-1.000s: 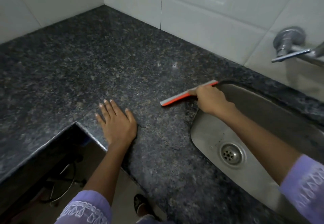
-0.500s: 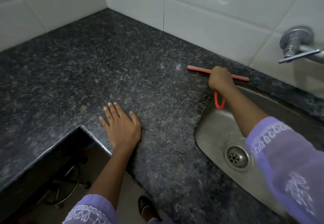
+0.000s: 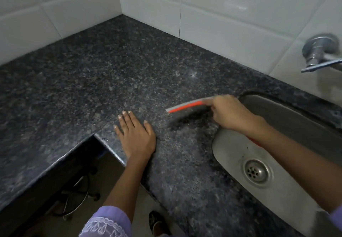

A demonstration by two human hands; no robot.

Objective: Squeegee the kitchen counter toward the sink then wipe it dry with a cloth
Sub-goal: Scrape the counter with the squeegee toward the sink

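Note:
The dark speckled granite counter (image 3: 103, 81) wraps around a corner under white tiles. My right hand (image 3: 229, 113) grips an orange and grey squeegee (image 3: 187, 105), blurred by motion, with its blade lying on the counter just left of the steel sink (image 3: 288, 186). An orange bit of its handle shows under my wrist at the sink rim. My left hand (image 3: 135, 136) lies flat, fingers apart, on the counter near the inner corner edge. No cloth is in view.
A chrome tap (image 3: 318, 53) sticks out of the tiled wall above the sink at the right. The sink drain (image 3: 257, 171) sits in the basin. Below the counter cut-out are a wire stand (image 3: 77, 197) and my foot on the floor.
My right hand brought the squeegee from the back wall beside the sink down and left onto the counter in front. My left hand has stayed flat in place.

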